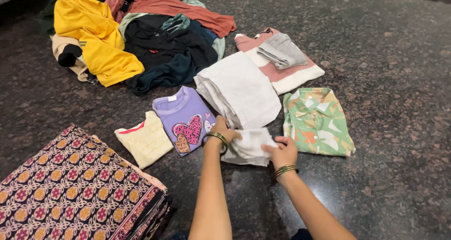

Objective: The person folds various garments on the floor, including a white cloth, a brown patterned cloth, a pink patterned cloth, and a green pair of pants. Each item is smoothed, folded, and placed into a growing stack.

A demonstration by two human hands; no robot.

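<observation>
Dark speckled stone floor [376,56], polished, reflecting light at 6 o'clock. Left hand [224,133] and right hand [283,151] both grip a small folded white cloth [249,147] just below centre, one at each side. Larger white cloth [239,87] at 12 o'clock of it; green patterned shirt [317,122] at 3 o'clock; purple heart shirt [185,118] at 9 o'clock; unfolded clothes pile [141,33] at 11 o'clock.

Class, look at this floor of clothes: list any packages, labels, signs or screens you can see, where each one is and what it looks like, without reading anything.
Neck label: a small white rectangle inside the collar of the purple T-shirt, left of the left hand.
No packages, signs or screens show.
</observation>
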